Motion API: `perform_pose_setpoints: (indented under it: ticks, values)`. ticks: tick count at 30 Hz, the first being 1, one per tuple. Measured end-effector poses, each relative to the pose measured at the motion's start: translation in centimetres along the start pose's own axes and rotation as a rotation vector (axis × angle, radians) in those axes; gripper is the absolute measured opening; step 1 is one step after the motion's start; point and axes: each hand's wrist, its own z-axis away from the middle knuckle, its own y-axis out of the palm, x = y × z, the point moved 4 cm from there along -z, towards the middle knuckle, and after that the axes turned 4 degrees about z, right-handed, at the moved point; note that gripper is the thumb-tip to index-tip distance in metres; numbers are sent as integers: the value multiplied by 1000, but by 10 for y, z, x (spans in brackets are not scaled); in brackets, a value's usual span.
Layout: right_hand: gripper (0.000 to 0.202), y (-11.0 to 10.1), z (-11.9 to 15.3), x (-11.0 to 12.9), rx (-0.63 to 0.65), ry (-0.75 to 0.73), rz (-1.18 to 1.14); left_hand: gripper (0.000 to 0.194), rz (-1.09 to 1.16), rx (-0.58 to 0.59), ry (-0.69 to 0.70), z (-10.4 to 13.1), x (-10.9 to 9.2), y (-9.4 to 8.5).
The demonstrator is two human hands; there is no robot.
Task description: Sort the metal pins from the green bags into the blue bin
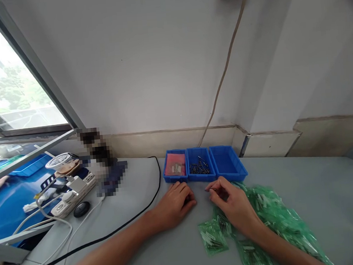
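Both hands are low in the centre of the frame, resting on the grey tabletop [307, 187] just in front of a row of three small blue bins. The left hand [175, 204] lies knuckles up with its fingers curled under into a loose fist; whether anything sits inside it cannot be told. The right hand [232, 204] is beside it, a small gap between the two — thumb and forefinger pinched together at the tip, on something too small to make out.

Under and around the right wrist spreads a heap of green plastic packets [276, 214], each showing small pale parts inside, running toward the lower right of the frame. One packet [213, 237] lies a little apart, bottom centre, between the two forearms.

Up in the bins: the left bin [175, 166] holds a pink bag, the middle bin [199, 164] a scatter of thin dark pins, and the right bin [228, 162] shows only its blue floor.

Over at left, a black cable [134, 218] curves across the tabletop past the left forearm, and a white power strip [73, 193] with plugs sits near the window — a blue surface lies beyond it at the left edge.
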Motion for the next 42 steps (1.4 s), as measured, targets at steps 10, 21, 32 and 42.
perform_pose_setpoints:
  ticks: [10,21,32,42]
  values:
    - [24,1,0,1,-31,89,-115,13,-3,0,-3,-1,-1,-1]
    - [43,0,0,2,-60,76,-107,10,-66,-24,-18,0,3,3]
    - [48,-3,0,1,-122,45,-141,10,-45,-33,-10,0,3,2]
    - [39,-6,-5,-5,-156,42,-101,11,-43,-18,-11,1,3,1]
